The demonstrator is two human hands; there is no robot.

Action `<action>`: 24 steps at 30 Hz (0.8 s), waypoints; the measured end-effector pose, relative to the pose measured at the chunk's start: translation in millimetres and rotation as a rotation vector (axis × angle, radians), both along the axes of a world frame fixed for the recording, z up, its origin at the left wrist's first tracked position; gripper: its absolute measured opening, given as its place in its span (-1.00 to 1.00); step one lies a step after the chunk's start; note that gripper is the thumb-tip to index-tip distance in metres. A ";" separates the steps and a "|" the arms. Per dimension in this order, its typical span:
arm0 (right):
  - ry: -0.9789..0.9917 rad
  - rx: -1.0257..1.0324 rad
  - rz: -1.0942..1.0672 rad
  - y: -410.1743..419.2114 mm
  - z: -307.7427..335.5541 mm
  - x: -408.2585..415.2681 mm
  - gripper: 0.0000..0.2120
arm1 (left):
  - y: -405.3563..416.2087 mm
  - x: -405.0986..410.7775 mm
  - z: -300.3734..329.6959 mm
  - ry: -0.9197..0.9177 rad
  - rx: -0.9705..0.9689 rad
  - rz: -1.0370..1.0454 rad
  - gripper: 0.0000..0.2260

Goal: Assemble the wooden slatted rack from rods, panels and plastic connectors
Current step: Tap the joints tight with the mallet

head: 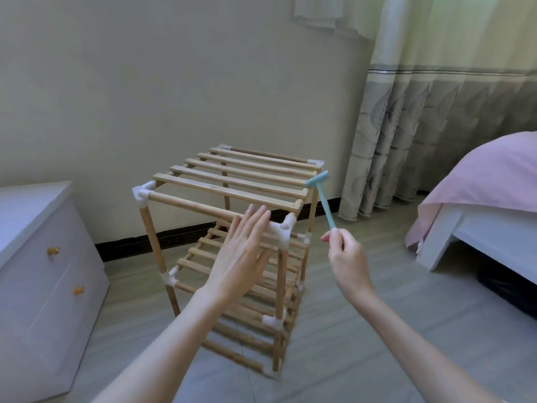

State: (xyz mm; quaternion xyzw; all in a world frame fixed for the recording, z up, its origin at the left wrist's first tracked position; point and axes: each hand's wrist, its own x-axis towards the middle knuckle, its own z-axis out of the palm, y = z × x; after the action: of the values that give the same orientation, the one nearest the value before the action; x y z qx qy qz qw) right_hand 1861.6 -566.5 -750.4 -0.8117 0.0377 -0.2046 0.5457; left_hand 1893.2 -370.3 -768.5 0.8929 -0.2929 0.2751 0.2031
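On the tiled floor (363, 330) between a white dresser (37, 257) and a bed (479, 199), we find the rack (232, 184) upright, its slats running left to right, long axis vertical. The left hand (241, 251), fingers straight and together, rests on the front top rod (189, 203); the right hand (345, 257) pinches a blue mallet (321, 190), head up by the right rail. We judge tapping-home is under way; next, a square blow on the near connector (283, 231).
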 end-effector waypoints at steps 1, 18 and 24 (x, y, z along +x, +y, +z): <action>-0.001 -0.137 0.064 -8.1 19.0 -3.5 -0.71 | 7.4 -1.4 -3.5 -0.005 0.001 0.035 -0.44; -0.114 -0.652 0.099 -23.6 51.4 -53.8 -0.84 | 7.6 -16.6 13.6 0.069 0.034 0.130 -0.37; -0.302 -0.277 -0.046 -24.0 69.1 -48.4 -0.75 | 11.1 -16.8 16.4 0.116 0.061 0.131 -0.36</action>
State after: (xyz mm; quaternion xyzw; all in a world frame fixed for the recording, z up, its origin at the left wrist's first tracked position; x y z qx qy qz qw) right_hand 1813.2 -590.5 -681.3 -0.8381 -0.0546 -0.3398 0.4233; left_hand 1876.4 -359.2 -752.1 0.9303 -0.2300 0.2266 0.1739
